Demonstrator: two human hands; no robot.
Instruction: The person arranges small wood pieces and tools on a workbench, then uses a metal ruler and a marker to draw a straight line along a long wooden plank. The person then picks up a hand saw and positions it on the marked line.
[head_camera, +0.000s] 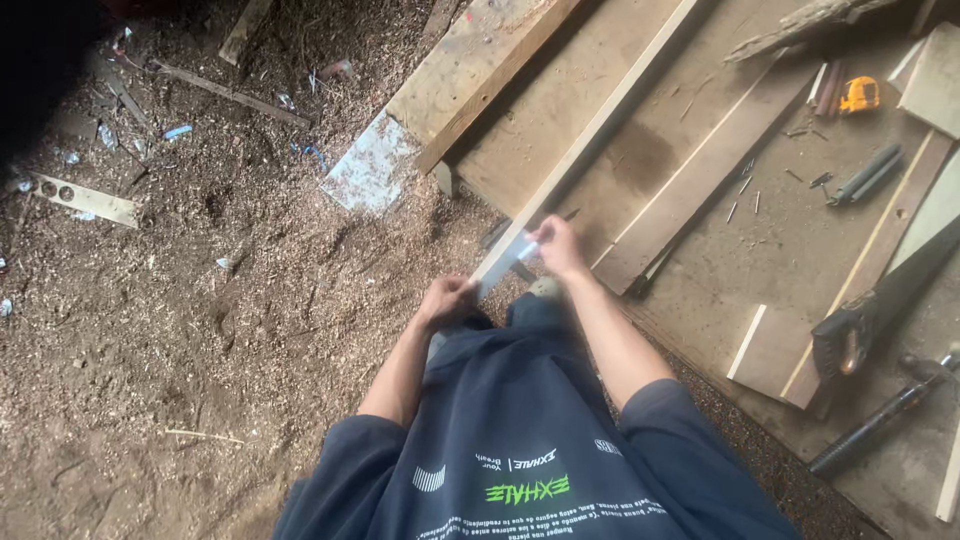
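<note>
Left hand (443, 299) is closed around the near end of a long pale wooden strip (590, 135); right hand (556, 246) pinches the same strip a little further up, fingers wrapped over its edge. Both hands hold it in front of the person's body, just off the near edge of the desk (760, 250).

Risks, as judgement:
- Strip is long and thin, and both hands grip one end only. The far end runs out across the desk and looks to rest on the boards; if it lifts it could whip or sag, and a thin strip may snap near the grip.
- Sawn edge under bare fingers — splinters likely if a hand slides along it.
- Far end could sweep the loose nails (745, 195) or the yellow tape measure (860, 95) off the desk.
- Floor (200, 330) is deep in sawdust and offcuts — poor footing.
- A hand saw (880, 305) lies at the right of the desk, near the right elbow's path.

The strip: narrow, straight, light-coloured, near end looks whitish and slightly blurred; it runs diagonally from the hands up and right, alongside a darker plank (700, 175). No visible crack or bend.
</note>
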